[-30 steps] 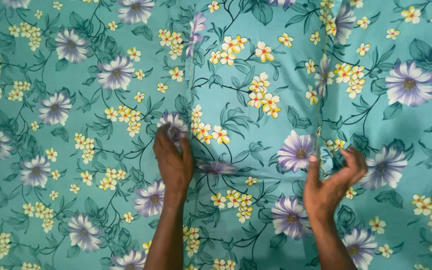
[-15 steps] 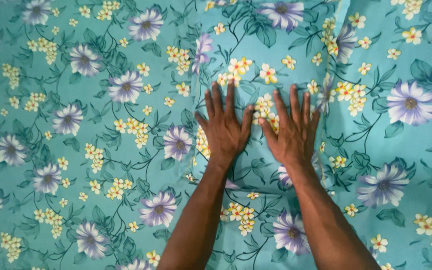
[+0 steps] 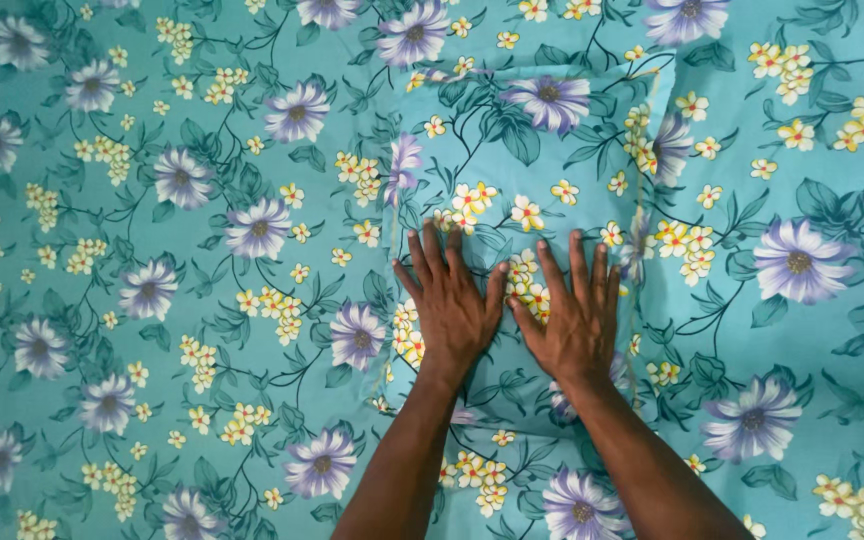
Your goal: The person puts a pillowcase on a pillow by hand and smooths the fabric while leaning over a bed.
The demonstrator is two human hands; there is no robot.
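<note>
Nearest, both forearms rise from six o'clock, and the left hand (image 3: 452, 305) and right hand (image 3: 574, 320) lie flat, palms down, fingers spread, thumbs almost touching, gripping nothing. Under them sits the pillow (image 3: 542, 150), covered in teal flowered cloth, its long axis running toward twelve o'clock, most of it beyond the fingertips. All around lies the matching bedsheet (image 3: 132, 300).
</note>
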